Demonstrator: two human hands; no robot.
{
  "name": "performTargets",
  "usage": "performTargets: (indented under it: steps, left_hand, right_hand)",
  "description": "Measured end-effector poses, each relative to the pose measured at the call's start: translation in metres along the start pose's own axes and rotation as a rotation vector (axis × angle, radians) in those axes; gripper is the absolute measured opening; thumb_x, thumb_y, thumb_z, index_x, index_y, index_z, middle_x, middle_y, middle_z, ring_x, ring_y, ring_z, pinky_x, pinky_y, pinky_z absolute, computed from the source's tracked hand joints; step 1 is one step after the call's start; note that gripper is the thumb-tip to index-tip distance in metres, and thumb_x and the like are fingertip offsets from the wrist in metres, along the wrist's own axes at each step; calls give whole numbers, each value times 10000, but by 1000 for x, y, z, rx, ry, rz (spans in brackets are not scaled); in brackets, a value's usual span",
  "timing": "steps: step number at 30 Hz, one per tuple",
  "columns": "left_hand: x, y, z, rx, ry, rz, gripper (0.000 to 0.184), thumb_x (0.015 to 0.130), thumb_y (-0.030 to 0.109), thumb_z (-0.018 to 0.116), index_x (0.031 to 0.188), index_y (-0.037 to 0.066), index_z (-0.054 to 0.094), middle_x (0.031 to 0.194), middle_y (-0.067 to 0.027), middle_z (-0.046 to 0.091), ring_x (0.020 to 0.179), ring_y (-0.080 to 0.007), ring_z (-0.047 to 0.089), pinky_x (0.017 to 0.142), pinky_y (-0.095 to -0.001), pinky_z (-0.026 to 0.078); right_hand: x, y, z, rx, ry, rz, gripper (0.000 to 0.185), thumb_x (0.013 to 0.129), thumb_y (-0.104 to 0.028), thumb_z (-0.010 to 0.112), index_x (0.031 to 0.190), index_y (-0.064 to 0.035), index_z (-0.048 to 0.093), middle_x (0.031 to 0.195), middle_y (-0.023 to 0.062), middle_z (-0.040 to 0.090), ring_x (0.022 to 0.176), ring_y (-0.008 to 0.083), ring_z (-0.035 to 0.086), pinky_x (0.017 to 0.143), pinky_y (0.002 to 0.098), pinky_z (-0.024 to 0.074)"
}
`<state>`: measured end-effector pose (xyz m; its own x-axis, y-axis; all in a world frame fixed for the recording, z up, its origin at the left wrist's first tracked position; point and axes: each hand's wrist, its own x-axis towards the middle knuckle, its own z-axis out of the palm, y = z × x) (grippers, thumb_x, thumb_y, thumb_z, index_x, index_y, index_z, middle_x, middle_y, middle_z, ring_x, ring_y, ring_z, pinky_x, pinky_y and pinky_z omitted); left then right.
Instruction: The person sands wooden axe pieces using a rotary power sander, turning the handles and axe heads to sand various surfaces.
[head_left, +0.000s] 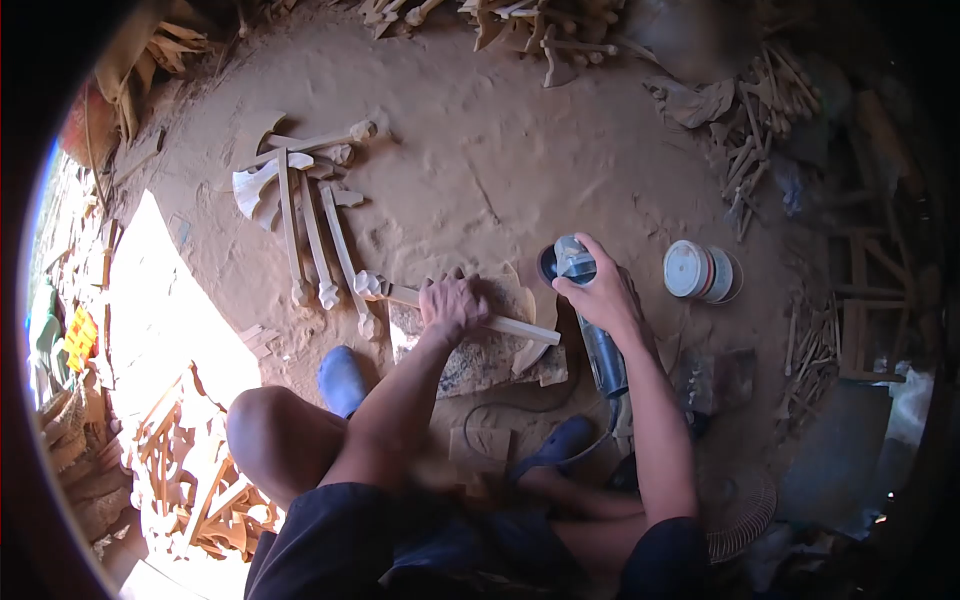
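My left hand is wrapped over a carved wooden stick, which lies across a rough block. The stick's knobbed end points left and its plain end points right. A flat curved wooden piece sits partly beneath the stick. To the right, my right hand grips the head end of an angle grinder, its body slanting down toward my foot. The grinder's dark round disc faces left, apart from the stick.
Carved sticks and axe-shaped pieces lie at the upper left. A lidded tub stands right of the grinder. Wood scraps are heaped at lower left, more pieces at upper right. A cord runs near my sandals.
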<state>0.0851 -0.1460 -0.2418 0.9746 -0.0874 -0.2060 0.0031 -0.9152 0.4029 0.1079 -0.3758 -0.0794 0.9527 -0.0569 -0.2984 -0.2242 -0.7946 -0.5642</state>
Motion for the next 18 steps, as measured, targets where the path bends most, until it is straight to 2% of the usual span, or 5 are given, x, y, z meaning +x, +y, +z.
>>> performTargets:
  steps: [3,6,9,15,18]
  left_hand:
    - [4,7,-8,-7,-41,-24,312,850,364,622,1050,220,813,1065,-63,750,1078,-289,722,965,-476,495]
    - [3,8,-3,-4,-29,-24,296,851,356,619,1017,216,821,1061,-61,749,1075,-282,721,960,-474,495]
    - [3,5,-1,6,-7,-20,292,853,350,617,1002,210,825,1058,-57,749,1071,-275,720,960,-471,493]
    - [1,6,-1,43,-13,-10,283,855,343,618,1007,225,826,1044,-43,745,1067,-257,717,955,-463,492]
    - [3,6,-2,70,-54,-13,273,864,350,632,1041,263,822,1053,-32,742,1073,-250,713,941,-462,499]
  right_hand:
    - [35,-18,8,-192,-134,84,878,797,-374,807,1598,-210,488,1475,193,656,1372,423,607,1141,507,498]
    - [55,-25,19,-213,-138,54,882,766,-385,845,1563,-164,538,1447,225,668,1338,388,646,1127,470,510]
    - [68,-34,24,-252,-229,66,881,747,-396,779,1571,-214,527,1484,184,651,1378,411,605,1151,496,495]
    - [76,-46,30,-325,-269,7,873,721,-356,771,1550,-196,551,1469,189,653,1371,405,606,1153,483,492]
    - [78,-53,24,-348,-288,25,886,723,-393,805,1547,-162,573,1459,209,665,1349,387,634,1151,454,497]
